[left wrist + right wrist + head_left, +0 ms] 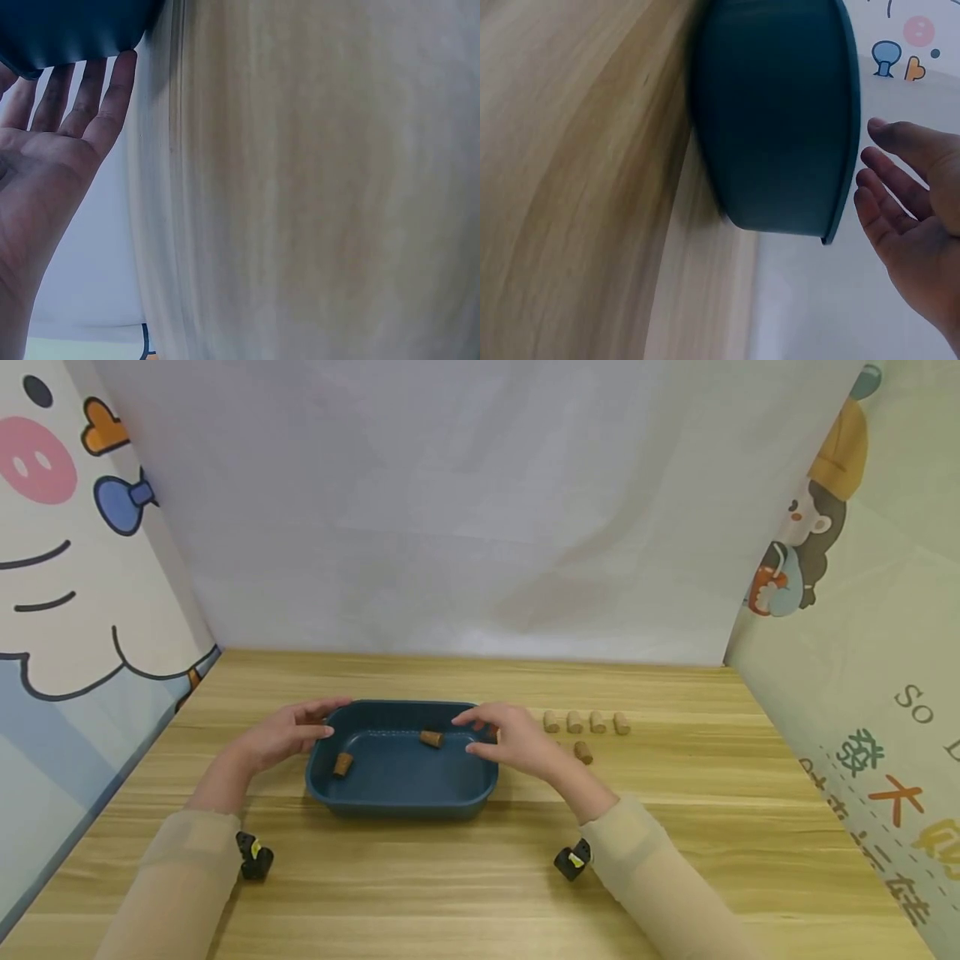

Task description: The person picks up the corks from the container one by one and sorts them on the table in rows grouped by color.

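Note:
A dark blue-green plastic basin (420, 810) stands on the wooden table. Inside it lie two tapered corks, one cork (342, 765) by the left wall and another cork (431, 739) towards the back. At the basin's left end is my left hand (288, 732), its extended fingertips and thumb touching the rim. In the left wrist view the fingers (97, 97) reach up to the rim. Over the basin's right end hovers my right hand (517, 743), fingers loosely bent and thumb apart. The right wrist view shows a gap between its fingertips and the basin rim.
Right of the basin, several corks (574, 722) stand in a row. Closer in, a darker cork (583, 752) leans, with another partly hidden behind my right hand. A pale cloth (465, 527) hangs behind the table (420, 893); printed sheets (862, 710) flank it.

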`<control>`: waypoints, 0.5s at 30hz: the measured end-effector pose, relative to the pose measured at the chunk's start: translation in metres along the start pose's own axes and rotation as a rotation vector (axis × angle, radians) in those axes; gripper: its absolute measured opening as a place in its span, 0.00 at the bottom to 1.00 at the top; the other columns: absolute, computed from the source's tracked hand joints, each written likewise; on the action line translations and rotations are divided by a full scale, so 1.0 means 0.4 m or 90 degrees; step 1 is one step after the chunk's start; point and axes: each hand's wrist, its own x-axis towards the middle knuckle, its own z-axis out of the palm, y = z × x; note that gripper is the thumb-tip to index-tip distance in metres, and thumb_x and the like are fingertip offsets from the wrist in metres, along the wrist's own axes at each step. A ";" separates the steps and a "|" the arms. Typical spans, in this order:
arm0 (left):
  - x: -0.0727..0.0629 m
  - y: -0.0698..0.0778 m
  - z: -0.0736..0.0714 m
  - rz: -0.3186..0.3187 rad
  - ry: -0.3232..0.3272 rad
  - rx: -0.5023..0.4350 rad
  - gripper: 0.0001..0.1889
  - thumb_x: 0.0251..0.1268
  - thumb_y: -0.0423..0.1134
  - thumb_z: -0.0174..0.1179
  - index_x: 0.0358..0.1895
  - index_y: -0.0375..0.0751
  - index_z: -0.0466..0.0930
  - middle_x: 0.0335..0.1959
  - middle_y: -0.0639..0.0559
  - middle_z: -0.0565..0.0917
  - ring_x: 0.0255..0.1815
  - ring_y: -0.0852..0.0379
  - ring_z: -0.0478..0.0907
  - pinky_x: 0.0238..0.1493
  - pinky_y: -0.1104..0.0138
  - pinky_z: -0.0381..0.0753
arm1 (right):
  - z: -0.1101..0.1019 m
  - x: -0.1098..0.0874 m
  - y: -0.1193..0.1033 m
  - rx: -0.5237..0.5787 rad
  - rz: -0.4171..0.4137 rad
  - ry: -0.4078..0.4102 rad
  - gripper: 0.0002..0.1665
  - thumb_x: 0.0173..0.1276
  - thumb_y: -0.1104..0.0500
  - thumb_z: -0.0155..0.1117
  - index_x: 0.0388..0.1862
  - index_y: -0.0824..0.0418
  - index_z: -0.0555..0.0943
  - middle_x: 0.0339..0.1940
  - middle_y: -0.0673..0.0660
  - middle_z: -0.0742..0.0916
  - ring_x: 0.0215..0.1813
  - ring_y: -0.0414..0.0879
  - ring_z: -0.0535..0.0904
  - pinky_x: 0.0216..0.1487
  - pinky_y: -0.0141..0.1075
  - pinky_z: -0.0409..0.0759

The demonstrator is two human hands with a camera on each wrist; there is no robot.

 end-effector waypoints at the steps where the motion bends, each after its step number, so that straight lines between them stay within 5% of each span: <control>1: 0.000 -0.001 0.000 0.000 0.000 0.002 0.30 0.72 0.37 0.51 0.74 0.46 0.54 0.77 0.45 0.43 0.73 0.45 0.47 0.44 0.65 0.69 | 0.005 0.006 -0.001 0.000 -0.004 -0.005 0.22 0.64 0.59 0.66 0.58 0.57 0.78 0.54 0.55 0.82 0.51 0.52 0.78 0.48 0.44 0.78; 7: -0.004 -0.002 -0.002 -0.002 0.000 0.003 0.29 0.72 0.38 0.51 0.74 0.47 0.55 0.77 0.46 0.43 0.72 0.44 0.46 0.44 0.64 0.69 | 0.030 0.043 -0.009 -0.010 -0.011 -0.038 0.23 0.64 0.61 0.66 0.58 0.59 0.78 0.53 0.56 0.82 0.51 0.53 0.78 0.49 0.45 0.78; 15: -0.006 0.001 0.000 -0.001 -0.002 0.000 0.29 0.72 0.37 0.51 0.74 0.47 0.55 0.77 0.46 0.42 0.72 0.45 0.45 0.44 0.64 0.69 | 0.047 0.086 -0.011 -0.113 0.006 -0.106 0.23 0.65 0.62 0.64 0.60 0.57 0.77 0.55 0.54 0.81 0.50 0.49 0.78 0.47 0.38 0.76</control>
